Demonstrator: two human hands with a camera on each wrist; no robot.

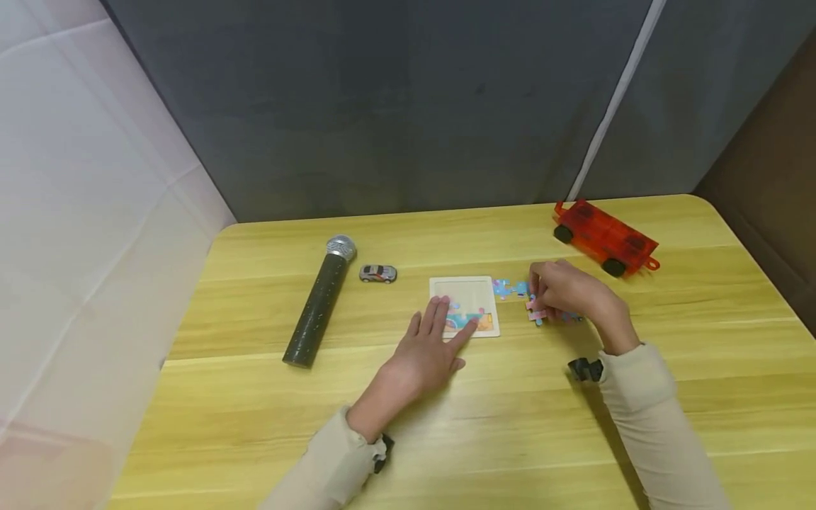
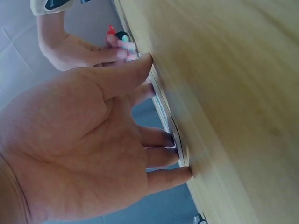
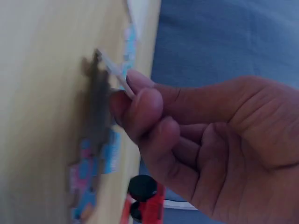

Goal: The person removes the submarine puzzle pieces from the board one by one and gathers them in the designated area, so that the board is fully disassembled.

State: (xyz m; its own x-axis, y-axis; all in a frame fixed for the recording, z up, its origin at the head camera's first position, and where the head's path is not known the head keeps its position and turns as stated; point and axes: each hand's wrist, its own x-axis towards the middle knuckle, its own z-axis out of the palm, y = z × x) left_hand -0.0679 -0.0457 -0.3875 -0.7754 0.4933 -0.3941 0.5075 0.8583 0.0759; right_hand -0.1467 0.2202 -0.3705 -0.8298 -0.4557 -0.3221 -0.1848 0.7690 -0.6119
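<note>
My left hand [image 1: 423, 350] lies with spread, fairly straight fingers on a square wooden puzzle tray [image 1: 464, 281]. Fitted puzzle pieces [image 1: 487, 322] in blue and orange fill the tray's lower part, partly covered by the fingers. Between thumb and fingertips, my right hand [image 1: 570, 290] pinches a pink puzzle piece [image 1: 534, 310], tilted just above the table; the right wrist view shows its thin edge [image 3: 114, 72]. Loose blue pieces [image 1: 510, 288] lie beside the tray's right side. More loose pieces [image 3: 84, 172] lie under and beyond the right hand.
A dark microphone [image 1: 316, 304] with a silver head lies at left. Next to it stands a small toy car [image 1: 377, 273]. A red toy wagon [image 1: 605, 237] with black wheels sits at the back right, behind the right hand. A grey panel [image 1: 395, 106] rises behind the table.
</note>
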